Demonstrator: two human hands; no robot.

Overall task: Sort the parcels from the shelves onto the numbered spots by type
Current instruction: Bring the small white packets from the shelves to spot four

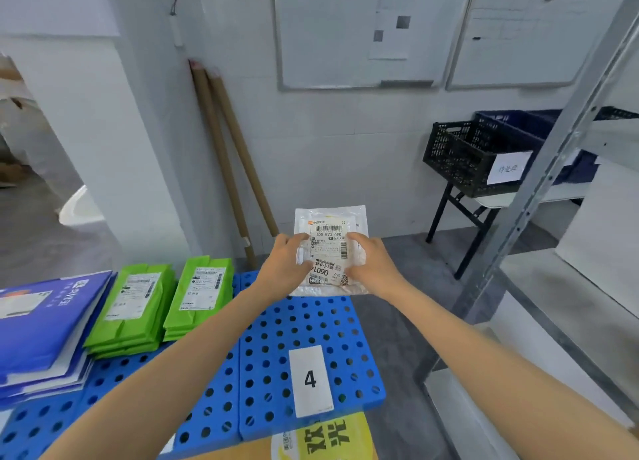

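Nearest us, a yellow parcel (332,437) was cut off at the lower edge of view, just before the card marked 4 (310,380) on the blue perforated pallet (269,335). Beyond it, our left hand (285,264) and right hand (373,262) each pinched one side of the clear parcel (330,226) at the pallet's far edge; we could not tell whether it touched the pallet. Farther back, a black crate (456,158) bore an unreadable tag.
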